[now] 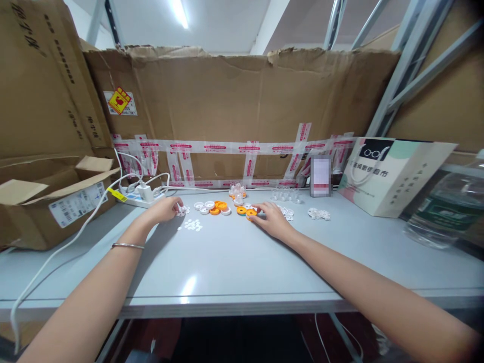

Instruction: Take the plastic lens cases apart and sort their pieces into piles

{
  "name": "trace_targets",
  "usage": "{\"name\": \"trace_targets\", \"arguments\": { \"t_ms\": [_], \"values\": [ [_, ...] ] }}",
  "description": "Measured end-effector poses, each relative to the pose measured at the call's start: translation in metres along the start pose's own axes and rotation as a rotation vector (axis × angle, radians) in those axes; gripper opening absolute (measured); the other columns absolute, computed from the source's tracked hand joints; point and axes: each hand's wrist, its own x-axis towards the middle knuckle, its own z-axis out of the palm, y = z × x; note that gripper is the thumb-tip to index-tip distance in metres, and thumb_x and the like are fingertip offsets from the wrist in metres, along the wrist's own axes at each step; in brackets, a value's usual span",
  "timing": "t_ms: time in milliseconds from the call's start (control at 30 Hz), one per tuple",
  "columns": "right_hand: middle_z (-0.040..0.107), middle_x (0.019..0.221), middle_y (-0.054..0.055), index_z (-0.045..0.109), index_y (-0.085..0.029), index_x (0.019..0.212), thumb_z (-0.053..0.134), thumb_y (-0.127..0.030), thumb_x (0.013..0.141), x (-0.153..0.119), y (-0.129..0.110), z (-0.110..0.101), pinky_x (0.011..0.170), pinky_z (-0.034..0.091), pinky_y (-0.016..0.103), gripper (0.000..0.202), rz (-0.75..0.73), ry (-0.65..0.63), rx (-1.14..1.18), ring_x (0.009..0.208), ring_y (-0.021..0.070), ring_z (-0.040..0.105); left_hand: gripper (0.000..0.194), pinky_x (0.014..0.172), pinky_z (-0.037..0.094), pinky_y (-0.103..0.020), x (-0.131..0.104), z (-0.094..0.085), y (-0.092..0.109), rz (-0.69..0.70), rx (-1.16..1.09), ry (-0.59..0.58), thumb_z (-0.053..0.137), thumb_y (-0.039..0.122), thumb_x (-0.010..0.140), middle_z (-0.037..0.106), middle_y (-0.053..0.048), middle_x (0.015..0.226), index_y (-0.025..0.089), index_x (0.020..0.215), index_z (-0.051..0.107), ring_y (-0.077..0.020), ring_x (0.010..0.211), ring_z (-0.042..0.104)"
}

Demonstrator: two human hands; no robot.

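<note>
At the left, my left hand [166, 208] has its fingers curled down and pinched at a small heap of whitish clear pieces [183, 210]. What its fingertips hold is too small to make out. My right hand [273, 221] has its thumb and fingers around an orange round cap [251, 213] on the table. Touching that cap on its left is another orange cap [241, 210]. Orange and white round caps [218, 207] cluster between my hands. Nearer me lie several flat white discs [193, 225]. Clear plastic pieces [237, 191] are heaped behind the caps.
Beyond my right hand are more clear pieces [286, 195] and a white pile [318, 214]. A phone [320, 176], paper bag [389, 176] and water bottle [442, 212] stand right. A power strip [141, 199] and open carton [75, 201] are left; cardboard [234, 96] walls the back.
</note>
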Motion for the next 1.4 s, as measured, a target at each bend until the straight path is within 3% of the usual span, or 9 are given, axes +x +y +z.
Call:
{"name": "trace_targets", "arguments": {
  "t_ms": [400, 600, 767, 900, 967, 1100, 1200, 1400],
  "values": [
    [0.061, 0.09, 0.004, 0.056, -0.019, 0.106, 0.059, -0.038, 0.074, 0.001, 0.002, -0.002, 0.082, 0.037, 0.034, 0.038, 0.008, 0.011, 0.085, 0.089, 0.0204, 0.051, 0.034, 0.06, 0.045, -0.023, 0.001, 0.001, -0.002, -0.012, -0.05, 0.017, 0.044, 0.015, 0.062, 0.066, -0.005, 0.083, 0.016, 0.094, 0.056, -0.0182, 0.074, 0.061],
    [0.061, 0.085, 0.005, 0.056, -0.017, 0.103, 0.049, -0.035, 0.08, 0.001, 0.002, -0.008, 0.074, 0.039, 0.03, 0.029, 0.041, 0.09, 0.152, 0.082, 0.0179, 0.053, 0.033, 0.057, 0.045, -0.024, -0.001, 0.001, -0.004, -0.012, -0.097, 0.057, 0.043, 0.017, 0.062, 0.066, -0.006, 0.083, 0.016, 0.093, 0.056, -0.0187, 0.072, 0.061],
    [0.061, 0.083, 0.004, 0.058, -0.018, 0.093, 0.047, -0.031, 0.081, 0.002, 0.003, -0.01, 0.071, 0.039, 0.029, 0.021, 0.031, 0.14, 0.184, 0.079, 0.0167, 0.053, 0.023, 0.063, 0.043, -0.024, -0.003, -0.006, 0.003, -0.002, -0.043, 0.195, 0.043, 0.023, 0.068, 0.066, -0.005, 0.081, 0.017, 0.082, 0.06, -0.0181, 0.073, 0.059],
    [0.059, 0.074, 0.003, 0.055, -0.017, 0.071, 0.047, -0.033, 0.08, 0.002, 0.002, -0.011, 0.066, 0.038, 0.027, 0.02, 0.044, 0.183, 0.206, 0.072, 0.0157, 0.052, 0.03, 0.06, 0.038, -0.024, -0.008, -0.009, 0.034, 0.03, -0.049, 0.457, 0.04, 0.039, 0.078, 0.064, -0.003, 0.069, 0.017, 0.068, 0.058, -0.0151, 0.064, 0.054],
    [0.056, 0.066, 0.002, 0.051, -0.017, 0.064, 0.048, -0.038, 0.079, 0.002, 0.002, -0.011, 0.063, 0.037, 0.026, 0.026, 0.062, 0.187, 0.223, 0.067, 0.0147, 0.05, 0.037, 0.057, 0.037, -0.024, -0.007, -0.008, 0.058, 0.056, -0.087, 0.51, 0.037, 0.043, 0.081, 0.061, -0.003, 0.063, 0.016, 0.065, 0.057, -0.0142, 0.059, 0.052],
    [0.054, 0.063, 0.0, 0.05, -0.017, 0.061, 0.045, -0.043, 0.081, 0.001, 0.003, -0.012, 0.063, 0.037, 0.025, 0.033, 0.055, 0.168, 0.252, 0.064, 0.0135, 0.049, 0.03, 0.066, 0.041, -0.025, 0.013, 0.003, 0.11, 0.168, -0.138, 0.398, 0.041, 0.04, 0.08, 0.064, -0.006, 0.081, 0.016, 0.076, 0.059, -0.017, 0.074, 0.057],
    [0.055, 0.064, 0.001, 0.054, -0.017, 0.063, 0.044, -0.042, 0.082, 0.0, 0.004, -0.013, 0.064, 0.037, 0.025, 0.033, 0.042, 0.17, 0.26, 0.065, 0.0136, 0.05, 0.034, 0.075, 0.041, -0.028, 0.037, 0.015, 0.144, 0.101, -0.102, 0.323, 0.047, 0.043, 0.076, 0.063, -0.011, 0.095, 0.014, 0.09, 0.058, -0.0221, 0.089, 0.057],
    [0.056, 0.064, 0.001, 0.056, -0.017, 0.064, 0.043, -0.04, 0.082, -0.001, 0.005, -0.014, 0.064, 0.038, 0.025, 0.032, 0.029, 0.176, 0.28, 0.065, 0.0139, 0.051, 0.041, 0.077, 0.042, -0.034, 0.07, 0.037, 0.18, -0.015, -0.059, 0.263, 0.058, 0.046, 0.065, 0.063, -0.021, 0.096, 0.011, 0.085, 0.061, -0.0319, 0.096, 0.057]
  ]
}}
